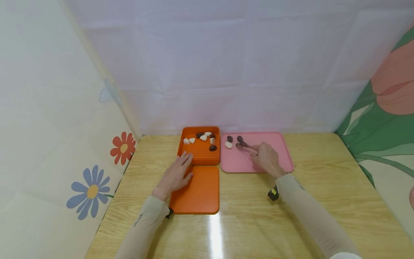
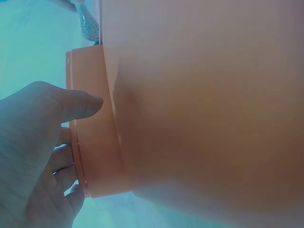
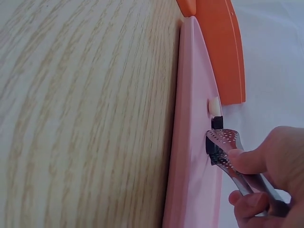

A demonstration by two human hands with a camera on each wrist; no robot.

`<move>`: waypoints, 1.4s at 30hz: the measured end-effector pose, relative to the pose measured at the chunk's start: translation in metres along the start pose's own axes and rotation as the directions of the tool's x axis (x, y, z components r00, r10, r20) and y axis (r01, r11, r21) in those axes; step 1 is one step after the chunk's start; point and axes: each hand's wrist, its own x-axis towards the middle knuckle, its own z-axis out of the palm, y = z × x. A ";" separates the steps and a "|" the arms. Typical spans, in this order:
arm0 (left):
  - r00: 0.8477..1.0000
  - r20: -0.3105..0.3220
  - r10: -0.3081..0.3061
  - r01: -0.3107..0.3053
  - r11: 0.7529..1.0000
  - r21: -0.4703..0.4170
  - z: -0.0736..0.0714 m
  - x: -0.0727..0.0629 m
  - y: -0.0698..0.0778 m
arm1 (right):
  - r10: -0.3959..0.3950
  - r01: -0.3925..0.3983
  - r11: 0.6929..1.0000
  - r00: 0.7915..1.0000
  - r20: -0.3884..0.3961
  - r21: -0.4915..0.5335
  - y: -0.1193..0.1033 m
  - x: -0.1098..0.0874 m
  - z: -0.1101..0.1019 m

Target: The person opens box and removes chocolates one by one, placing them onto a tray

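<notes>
My right hand point(image 1: 266, 157) grips metal tongs point(image 3: 232, 166) with perforated heads over the pink tray point(image 1: 258, 163). The tong heads lie around a dark chocolate-like piece point(image 3: 209, 145); whether they pinch it I cannot tell. Beside it on the tray are another dark piece point(image 1: 230, 139) and a white piece point(image 1: 228, 145). My left hand point(image 1: 174, 175) rests with its fingers fairly straight on the near left edge of the orange box point(image 1: 202, 162). Its thumb is over the orange lid point(image 1: 197, 194). Several white and dark pieces, one of them a white piece point(image 1: 203, 137), lie inside the box.
The box and tray stand side by side at the back of the wooden table point(image 1: 252, 230), close to a white cloth backdrop point(image 1: 200, 72). The flat orange lid lies in front of the box. A flower-printed sheet point(image 1: 92, 190) borders the left side.
</notes>
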 end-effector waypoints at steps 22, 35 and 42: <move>1.000 0.006 -0.002 0.002 1.000 0.001 0.002 -0.002 0.000 | -0.004 0.006 0.998 1.000 -0.029 0.064 0.005 -0.002 0.001; 1.000 -0.006 0.016 -0.016 1.000 0.014 -0.001 -0.001 0.000 | -0.031 0.036 0.997 0.997 -0.070 0.069 -0.010 0.000 -0.010; 1.000 -0.006 0.015 -0.015 1.000 0.009 -0.001 0.000 0.000 | -0.069 0.074 0.995 0.996 -0.060 0.073 -0.021 0.010 -0.015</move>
